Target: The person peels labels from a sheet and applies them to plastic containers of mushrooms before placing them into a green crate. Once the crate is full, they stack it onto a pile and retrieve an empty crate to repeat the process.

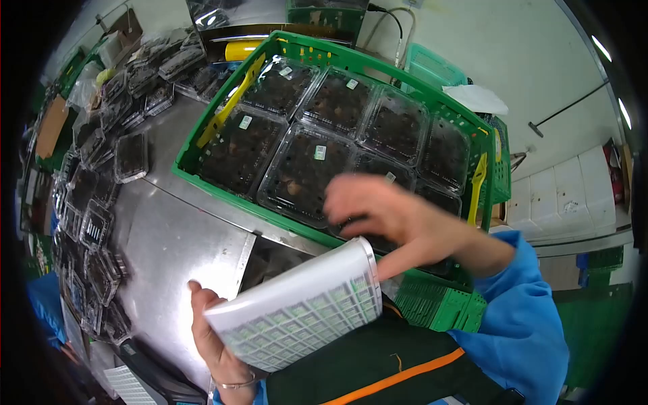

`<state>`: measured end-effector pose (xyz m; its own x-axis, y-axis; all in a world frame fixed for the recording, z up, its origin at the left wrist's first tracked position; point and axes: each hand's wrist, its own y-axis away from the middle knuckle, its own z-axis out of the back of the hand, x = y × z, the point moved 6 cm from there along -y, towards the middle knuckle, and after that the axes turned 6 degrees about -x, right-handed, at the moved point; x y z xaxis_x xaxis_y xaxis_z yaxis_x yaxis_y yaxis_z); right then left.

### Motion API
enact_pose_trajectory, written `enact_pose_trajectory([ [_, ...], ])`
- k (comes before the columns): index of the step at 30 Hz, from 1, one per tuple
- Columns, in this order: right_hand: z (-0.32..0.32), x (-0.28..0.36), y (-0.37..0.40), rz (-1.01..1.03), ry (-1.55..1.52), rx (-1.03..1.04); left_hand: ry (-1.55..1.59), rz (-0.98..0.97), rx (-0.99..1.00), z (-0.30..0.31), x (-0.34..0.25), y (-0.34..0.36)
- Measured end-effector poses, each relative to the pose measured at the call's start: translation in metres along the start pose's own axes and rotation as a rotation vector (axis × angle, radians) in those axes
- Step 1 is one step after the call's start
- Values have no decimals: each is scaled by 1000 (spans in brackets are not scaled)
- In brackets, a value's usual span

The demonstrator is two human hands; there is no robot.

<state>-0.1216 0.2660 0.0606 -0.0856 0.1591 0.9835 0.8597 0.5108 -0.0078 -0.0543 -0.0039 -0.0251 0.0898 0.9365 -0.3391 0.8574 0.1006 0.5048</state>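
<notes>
My left hand [214, 334] is closed on the lower left end of a thick folded sheet of stickers [304, 320], printed with rows of small green-and-white labels. Motion blurs my right hand [388, 219], which hangs over the front of a green crate [229, 196]. Its fingers are curved and apart, the thumb close to the sheet's right end; I see nothing held. Inside the crate stand clear-lidded plastic boxes [297, 179] with dark contents in two rows. Several lids carry a small label [320, 152]; my right hand partly hides the front right boxes.
A steel table [169, 223] lies under the crate. Many loose clear plastic boxes [101, 226] are heaped along its left side. A dark device [152, 371] sits at the lower left beside another label sheet [133, 386]. Yellow handles [478, 179] flank the crate.
</notes>
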Motion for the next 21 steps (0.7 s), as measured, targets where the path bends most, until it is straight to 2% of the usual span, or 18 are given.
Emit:
enact_pose_trajectory([
  [1, -17, -4, -4, -45, -3, 1, -9, 54, 42, -9, 0, -7],
  [2, -18, 1, -6, -33, -8, 1, -294, -20, 46, -23, -10, -11],
  [4, 5, 4, 7, -166, 189, -176, -1075, -505, 40, -56, -34, -8],
  [5, 3, 3, 9, -169, 180, -173, -1411, -738, 30, -85, -48, 4],
  [7, -3, -1, 12, -201, 199, -206, -2058, -1412, 648, -156, -11, 44],
  [9, -10, 2, 13, -197, 281, -156, -1916, -886, 959, -163, 31, 43],
  [10, -5, 2, 15, -243, 319, -224, -1915, -901, 935, -163, 30, 41],
  [11, 2, 3, 17, -287, 352, -298, -1883, -676, 888, -156, 32, 32],
  [12, 1, 14, 16, -107, 541, -230, -1837, -451, 845, -150, 34, 25],
  [13, -3, 14, 13, -109, 537, -229, -1840, -447, 843, -149, 35, 24],
  [15, -12, 22, 7, -30, 27, -304, -1718, -272, 809, -144, 37, 23],
  [16, -8, 25, 9, -49, 254, -224, -1711, -235, 826, -143, 38, 20],
  [17, -6, 27, 10, -44, 254, -221, -1714, -240, 825, -144, 34, 19],
  [19, -9, 35, 12, 29, 574, -199, -1642, 68, 749, -134, 35, 16],
  [20, -11, 39, 14, 91, 742, -169, -1644, 69, 751, -133, 35, 16],
  [21, -9, 40, 14, 91, 741, -173, -1615, 92, 761, -132, 36, 16],
])
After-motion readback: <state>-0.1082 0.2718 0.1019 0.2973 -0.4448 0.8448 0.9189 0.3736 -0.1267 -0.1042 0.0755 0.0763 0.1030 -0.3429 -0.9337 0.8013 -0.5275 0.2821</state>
